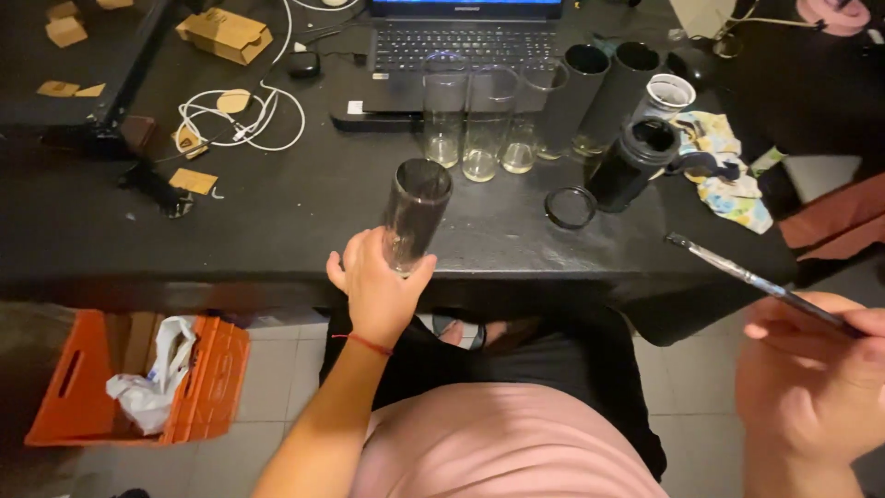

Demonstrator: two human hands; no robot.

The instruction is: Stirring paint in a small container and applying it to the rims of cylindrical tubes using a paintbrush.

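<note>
A dark-tinted tall glass (415, 212) is being gripped at its base by the left hand (376, 288), nearer than the laptop (461, 46). A thin paintbrush (765, 284) is being pinched by the right hand (811, 369). Three clear glasses (479, 124) and two black-coated ones (595, 97) are standing before the laptop.

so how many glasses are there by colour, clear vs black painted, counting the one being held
Clear glasses: 4, the held glass in the left hand and three in the row.
Black glasses: 2.
Total: 6.
The right hand holds a paintbrush.
</note>
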